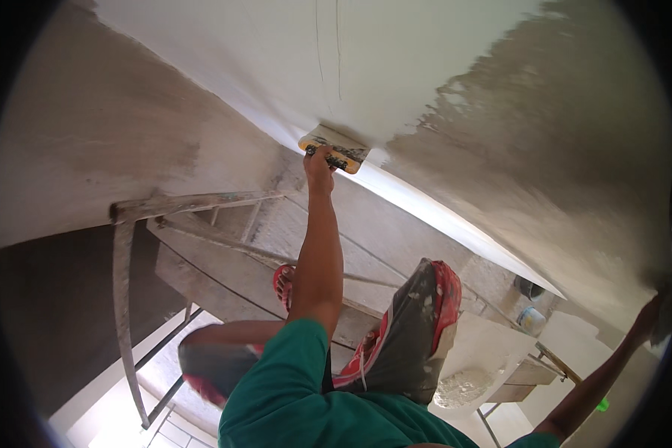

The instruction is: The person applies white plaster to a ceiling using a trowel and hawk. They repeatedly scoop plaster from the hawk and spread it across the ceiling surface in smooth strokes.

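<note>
My left hand (320, 170) grips the yellow-and-black handle of a wide putty knife (334, 148), its fingers wrapped round it. The blade lies against the wall (276, 67), near the wall's lower edge. The wall is pale and smooth here; to the right it has a broad grey-brown damp-looking patch (515, 112). My right hand (648, 317) reaches far out to the right, beside the wall. It seems closed round a dark, blurred thing (666, 302), which the dark rim of the view partly hides.
Wooden planks (209, 276) and a metal scaffold frame (123, 291) lie below me. On the right is a pale board (493, 340) with a mound of wet plaster (467, 387). Beyond it stand a dark bucket (529, 288) and a white-and-blue bucket (531, 319). My feet wear red sandals (282, 282).
</note>
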A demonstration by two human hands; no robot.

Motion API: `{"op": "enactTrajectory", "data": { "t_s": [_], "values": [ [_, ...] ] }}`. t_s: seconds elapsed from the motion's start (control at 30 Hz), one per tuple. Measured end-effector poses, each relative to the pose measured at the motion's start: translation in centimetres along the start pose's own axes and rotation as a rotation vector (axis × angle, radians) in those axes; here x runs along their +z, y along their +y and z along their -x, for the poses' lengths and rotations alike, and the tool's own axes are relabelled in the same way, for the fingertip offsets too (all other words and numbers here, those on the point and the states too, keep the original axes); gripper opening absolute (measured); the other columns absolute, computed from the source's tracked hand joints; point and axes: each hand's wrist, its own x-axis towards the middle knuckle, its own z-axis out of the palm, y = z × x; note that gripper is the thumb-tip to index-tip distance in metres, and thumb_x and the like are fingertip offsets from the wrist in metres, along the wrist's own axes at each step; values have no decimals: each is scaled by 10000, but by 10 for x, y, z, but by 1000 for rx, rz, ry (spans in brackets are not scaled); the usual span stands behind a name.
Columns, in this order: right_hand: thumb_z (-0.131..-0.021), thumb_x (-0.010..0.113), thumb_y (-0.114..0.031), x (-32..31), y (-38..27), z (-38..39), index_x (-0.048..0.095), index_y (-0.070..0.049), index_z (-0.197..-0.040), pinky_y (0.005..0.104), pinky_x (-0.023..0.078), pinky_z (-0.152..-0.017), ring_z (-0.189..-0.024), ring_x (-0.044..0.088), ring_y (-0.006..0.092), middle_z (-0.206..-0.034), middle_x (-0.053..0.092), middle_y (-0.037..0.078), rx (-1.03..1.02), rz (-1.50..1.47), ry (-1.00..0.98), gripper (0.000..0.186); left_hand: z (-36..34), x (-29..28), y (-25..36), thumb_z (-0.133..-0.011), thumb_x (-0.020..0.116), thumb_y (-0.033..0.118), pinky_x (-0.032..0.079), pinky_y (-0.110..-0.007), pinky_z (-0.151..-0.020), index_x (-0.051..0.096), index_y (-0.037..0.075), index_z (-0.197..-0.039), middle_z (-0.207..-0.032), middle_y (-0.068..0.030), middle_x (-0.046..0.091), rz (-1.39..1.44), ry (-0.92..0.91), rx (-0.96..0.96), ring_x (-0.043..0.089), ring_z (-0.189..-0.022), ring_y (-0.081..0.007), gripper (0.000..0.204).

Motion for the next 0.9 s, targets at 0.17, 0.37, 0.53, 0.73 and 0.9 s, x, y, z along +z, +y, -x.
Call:
{"op": "enactTrajectory", "data": {
  "t_s": [0.17, 0.37, 0.53, 0.73, 0.9],
  "values": [
    [-909, 512, -94, -83, -15, -72, 521, 2, -1226, 350, 439, -960, -1098, 568, 276, -1205, 573, 151, 504, -1437, 246, 331, 83, 71, 119, -752, 586, 87, 430, -273, -438, 548, 22, -864, -750, -85, 566, -79, -71, 160, 555, -560, -163, 135],
    [-738, 649, 73, -133, 11, -83, 555, 14, -1153, 355, 453, -932, -1072, 573, 273, -1150, 591, 147, 603, -1541, 340, 429, 214, 185, 259, -771, 583, 143, 357, -268, -360, 542, 27, -779, -661, -90, 535, -205, -103, 318, 464, -448, -152, 124],
    [-716, 660, 76, -155, 13, -91, 567, -12, -1125, 355, 472, -878, -1031, 597, 285, -1097, 611, 141, 647, -1601, 361, 430, 299, 244, 342, -808, 547, 179, 376, -295, -383, 548, 16, -860, -697, -120, 549, -297, -168, 498, 487, -502, -185, 171],
    [-772, 626, 56, -165, 10, -97, 560, -9, -1154, 356, 468, -920, -1084, 577, 285, -1158, 595, 157, 668, -1648, 300, 393, 326, 242, 388, -823, 562, 161, 447, -296, -485, 558, -12, -943, -755, -104, 570, -335, -343, 648, 564, -593, -190, 210],
    [-810, 650, -13, -115, 11, -77, 586, 7, -1115, 339, 479, -882, -1016, 610, 240, -1102, 627, 134, 533, -1510, 384, 312, 266, 145, 301, -765, 612, 28, 519, -341, -753, 551, -10, -999, -924, -92, 592, -19, -194, 413, 610, -848, -223, 244]
  ]
}}
